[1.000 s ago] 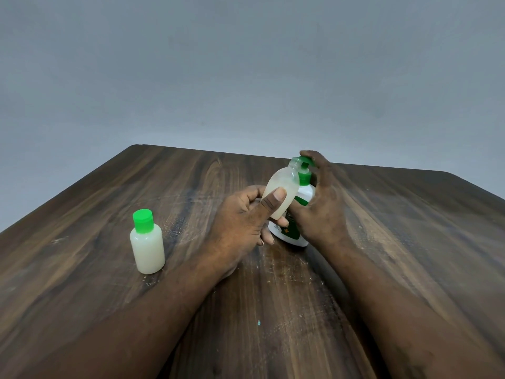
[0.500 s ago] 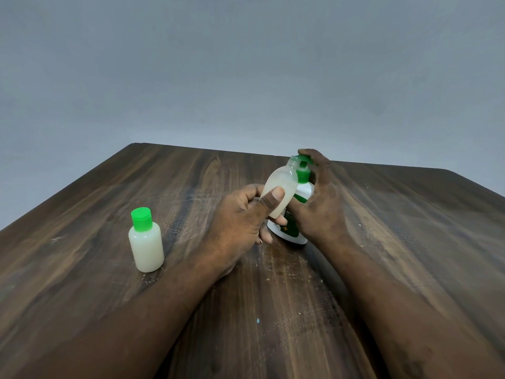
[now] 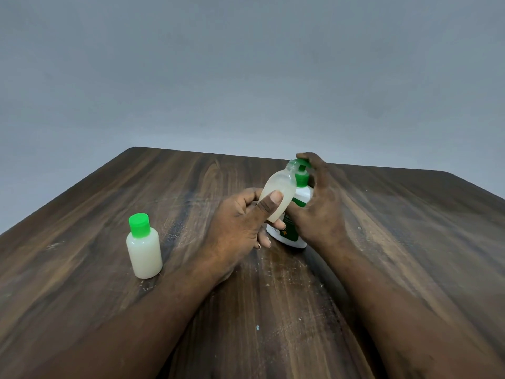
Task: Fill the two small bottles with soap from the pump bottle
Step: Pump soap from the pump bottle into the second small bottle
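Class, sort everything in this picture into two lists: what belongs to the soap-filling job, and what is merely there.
Job: pump bottle, gripped by the right hand; open small bottle, held tilted at its spout by the left hand; capped small bottle, standing alone.
Merely there: table; teal speck on it; grey wall.

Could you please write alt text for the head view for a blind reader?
A left hand holds an uncapped small bottle tilted, mouth at the nozzle of a pump bottle whose green head the right hand rests on. A capped small bottle stands upright at left on the wooden table.
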